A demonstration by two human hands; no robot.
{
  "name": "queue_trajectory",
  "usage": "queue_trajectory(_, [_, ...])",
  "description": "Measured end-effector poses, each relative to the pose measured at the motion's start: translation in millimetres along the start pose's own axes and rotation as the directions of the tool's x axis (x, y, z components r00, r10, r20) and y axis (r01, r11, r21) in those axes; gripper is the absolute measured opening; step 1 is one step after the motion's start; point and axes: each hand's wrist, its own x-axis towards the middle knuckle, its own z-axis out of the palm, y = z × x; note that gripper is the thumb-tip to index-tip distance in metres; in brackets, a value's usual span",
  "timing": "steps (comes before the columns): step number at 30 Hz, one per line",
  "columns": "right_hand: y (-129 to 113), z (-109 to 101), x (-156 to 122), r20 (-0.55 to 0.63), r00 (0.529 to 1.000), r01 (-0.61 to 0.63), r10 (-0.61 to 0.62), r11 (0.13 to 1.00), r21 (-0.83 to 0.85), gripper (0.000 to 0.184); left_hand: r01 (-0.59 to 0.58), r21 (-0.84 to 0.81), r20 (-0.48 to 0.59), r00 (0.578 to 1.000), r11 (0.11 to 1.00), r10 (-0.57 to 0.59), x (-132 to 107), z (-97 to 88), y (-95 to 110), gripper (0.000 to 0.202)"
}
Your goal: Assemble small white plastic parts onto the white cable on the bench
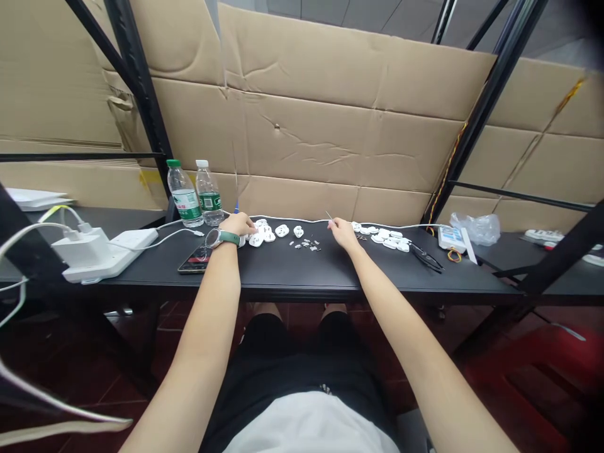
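My left hand (240, 224), with a watch on the wrist, rests on a group of white plastic plug parts (270, 233) on the black table (292, 274); its fingers curl over one part. My right hand (343, 231) is closed in a pinch on a thin metal tool (329, 216) that points up and left. Small metal pieces (309, 244) lie between the two hands. A second group of white plug parts (389, 238) lies just right of my right hand.
Two water bottles (195, 194) stand at the back left, a phone (194, 259) lies by my left wrist, and white chargers with cables (101, 250) sit further left. Black pliers (427, 257), a small box (452, 238) and a plastic bag (476, 226) lie to the right. Cardboard lines the back.
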Motion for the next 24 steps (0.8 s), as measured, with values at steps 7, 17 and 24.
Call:
queue_trajectory(7, [1.9,1.0,0.8,0.000,1.000,-0.004,0.004,1.000,-0.002,0.031,-0.036,0.076,0.082,0.996,0.996,0.030,3.0,-1.4,-4.9,0.012])
queue_trajectory(17, [1.6,0.9,0.5,0.006,1.000,0.010,-0.009,1.000,-0.014,0.029,-0.071,0.052,0.175,0.983,0.996,0.061,-1.1,-5.5,-1.1,0.019])
queue_trajectory(24, [4.0,2.2,2.8,-0.010,1.000,0.026,-0.026,1.000,0.003,0.030,-0.048,-0.021,0.084,0.995,0.999,0.049,1.2,-4.8,-6.4,0.015])
